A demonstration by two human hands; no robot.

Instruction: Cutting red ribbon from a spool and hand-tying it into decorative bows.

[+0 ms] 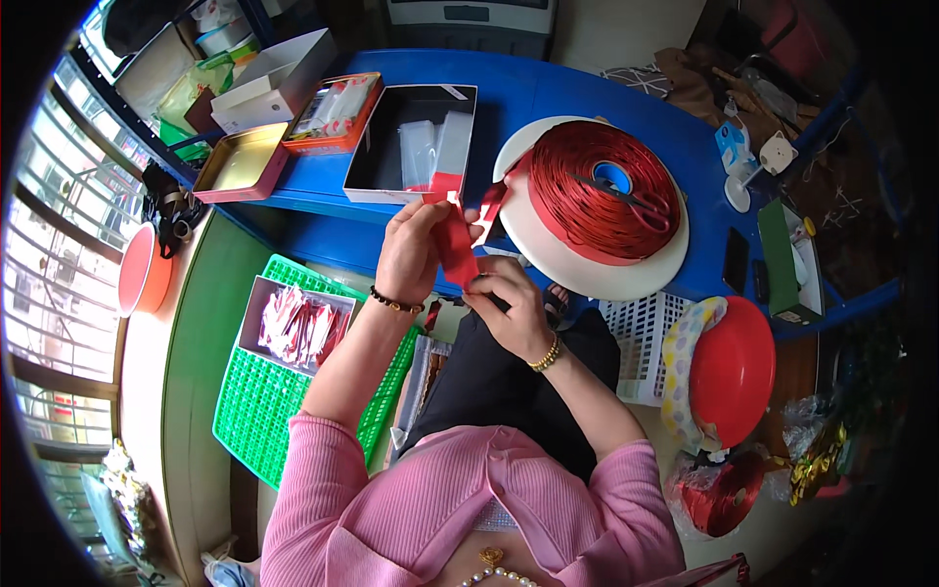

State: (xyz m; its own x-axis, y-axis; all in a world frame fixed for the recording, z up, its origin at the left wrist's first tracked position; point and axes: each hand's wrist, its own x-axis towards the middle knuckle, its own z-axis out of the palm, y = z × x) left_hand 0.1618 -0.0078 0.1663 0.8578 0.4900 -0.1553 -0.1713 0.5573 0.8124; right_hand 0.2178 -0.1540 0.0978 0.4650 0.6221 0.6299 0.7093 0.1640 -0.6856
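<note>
A strip of wide red ribbon (pixel 453 243) stretches between my two hands, above my lap at the blue table's near edge. My left hand (pixel 411 247) pinches its upper part between thumb and fingers. At the lower end, the fingertips of my right hand (pixel 511 301) are closed on the ribbon. To the right lies a big roll of red ribbon (pixel 577 220) with a blue core, resting on a white round disc (pixel 626 284). A loose length runs from the roll toward my hands. Dark-handled scissors (pixel 646 207) lie across the roll.
Beyond my left hand stand a black-lined box (pixel 377 147) holding clear plastic sleeves, an orange box (pixel 337 112) and a gold-lined tin (pixel 245 161). A green crate (pixel 259 411) carries a box of red-and-white pieces (pixel 298 328). A red basin (pixel 738 372) sits at right.
</note>
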